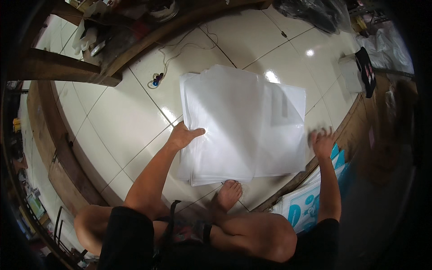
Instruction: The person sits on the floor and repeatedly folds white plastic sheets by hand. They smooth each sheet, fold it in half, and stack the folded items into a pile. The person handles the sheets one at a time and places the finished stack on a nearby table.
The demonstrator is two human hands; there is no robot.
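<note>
A thick pile of large translucent white plastic sheets or bags (227, 126) lies on the tiled floor in front of me; I cannot tell which. My left hand (181, 136) is closed on the pile's left edge, its thumb on top and the other fingers hidden at the side or beneath. Apart from the pile, off its right side, my right hand (322, 144) hangs with fingers spread and slightly blurred, holding nothing. On the pile's right part the top layer (288, 128) shows creases and sits a little lower.
White and turquoise printed packages (299, 209) lean below my right forearm. A light-coloured box (352, 74) stands at the far right. Wooden beams (110, 74) run along the upper left. A thin cord with a small blue-and-purple item (156, 81) lies on the floor. My bare foot (229, 193) is near the pile.
</note>
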